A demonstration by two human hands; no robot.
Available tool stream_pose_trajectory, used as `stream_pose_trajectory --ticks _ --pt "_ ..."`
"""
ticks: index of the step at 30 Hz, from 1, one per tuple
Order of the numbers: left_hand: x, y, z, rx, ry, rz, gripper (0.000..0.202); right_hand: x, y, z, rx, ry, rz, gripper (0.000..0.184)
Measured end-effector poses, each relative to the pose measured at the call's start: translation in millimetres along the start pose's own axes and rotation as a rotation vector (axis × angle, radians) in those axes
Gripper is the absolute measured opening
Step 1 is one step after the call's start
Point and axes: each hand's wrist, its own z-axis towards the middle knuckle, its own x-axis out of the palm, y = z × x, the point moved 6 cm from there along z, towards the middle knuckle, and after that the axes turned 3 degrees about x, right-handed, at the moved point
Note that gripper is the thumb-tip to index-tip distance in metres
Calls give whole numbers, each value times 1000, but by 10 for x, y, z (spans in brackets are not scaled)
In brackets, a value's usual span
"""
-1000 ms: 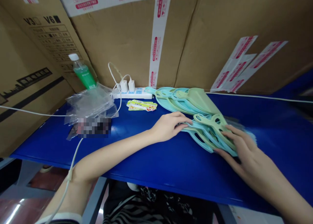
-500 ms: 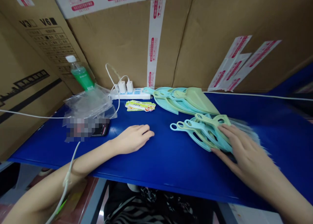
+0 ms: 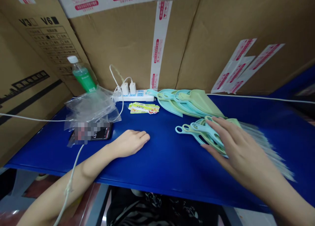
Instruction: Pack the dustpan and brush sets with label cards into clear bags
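Note:
Over a stack of pale blue and green hand brushes lies my right hand. Its thumb is spread away from the fingers, and the fingertips touch the upper handles. The bristles fan out to the right, past the hand, which hides the middle of the stack. My left hand rests on the blue tabletop with its fingers curled in, and nothing shows in it. Behind the brushes, overlapping blue and green dustpans lie in a row.
Label cards lie before a white power strip with plugged-in chargers. Clear plastic bags partly cover a phone, and a green drink bottle leans behind. Cardboard walls the back. A white cable crosses my left forearm.
My right hand has shifted left over the brush stack, its fingers now farther along the handles, leaving more bristles in view. My left hand has drawn back slightly to the left.

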Motion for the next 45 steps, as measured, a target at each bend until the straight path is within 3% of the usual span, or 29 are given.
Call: stream_pose_trajectory --ticks 4,7,10,15,23,39,45 --pt "-12 1 3 1 2 -62 26 -1 490 383 -211 -13 96 25" --pt "-29 -18 -8 12 9 -99 26 265 786 481 -346 118 181 24" --pt "-25 -47 -26 29 28 -123 29 567 907 411 -404 217 248 28" --pt "-16 -71 -35 52 0 -110 36 781 813 330 -332 304 345 30" --pt "-29 -49 -28 34 -9 -91 32 796 800 342 -277 355 429 21" --pt "-69 -28 -25 35 -37 -77 33 798 707 367 -207 380 381 5" --pt "-68 -30 -29 45 -29 -46 33 776 722 366 -239 363 367 12"
